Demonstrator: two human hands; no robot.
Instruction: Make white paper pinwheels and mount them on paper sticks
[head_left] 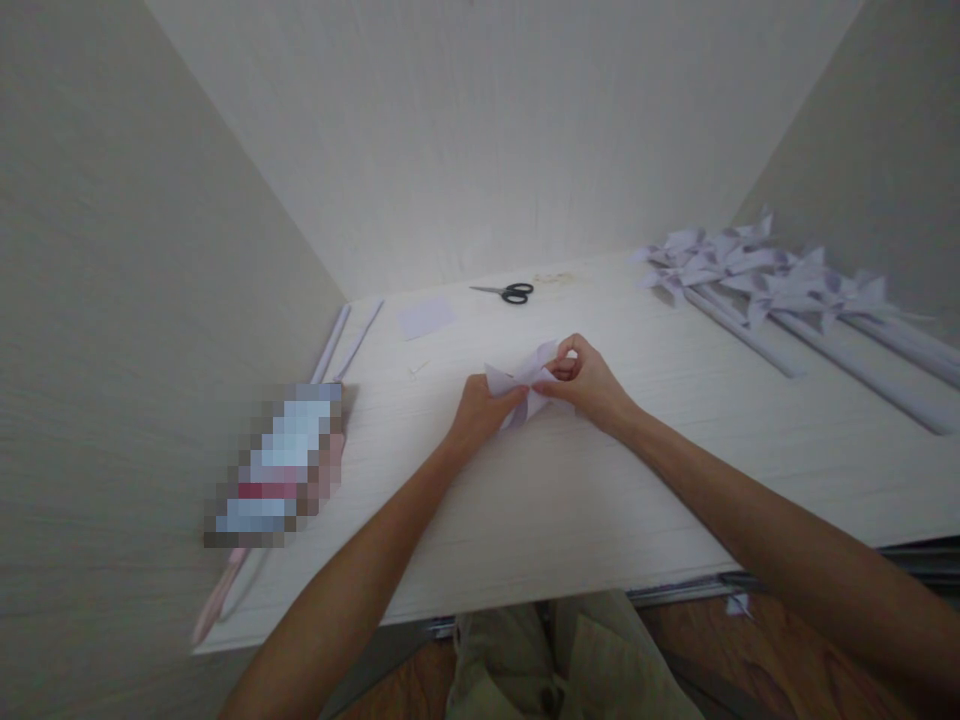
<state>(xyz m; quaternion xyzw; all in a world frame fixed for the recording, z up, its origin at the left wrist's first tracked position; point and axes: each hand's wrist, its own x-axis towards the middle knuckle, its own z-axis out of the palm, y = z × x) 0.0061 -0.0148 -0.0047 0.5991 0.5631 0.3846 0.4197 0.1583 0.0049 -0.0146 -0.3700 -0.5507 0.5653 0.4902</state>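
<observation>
A pale lilac paper pinwheel (517, 405) is held just above the middle of the white table (570, 520), its blades folded in toward the centre. My left hand (484, 405) grips its left side, thumb near the centre. From the right, my right hand (585, 380) pinches the pinwheel close to its middle, fingers curled. Whether a small pin sits between those fingertips is too small to tell. Behind the hands lie a square of lilac paper (427, 318) and black-handled scissors (504, 293). A thin whitish strip (420, 369) rests left of my left hand.
Several finished pinwheels (787, 282) on rolled paper sticks (862, 375) lie at the right. Paper rolls (330, 345) and a pixelated, screen-like object (277, 470) line the left side. Walls (510, 130) enclose the back and sides. A scrap (738, 604) lies below the table's front edge.
</observation>
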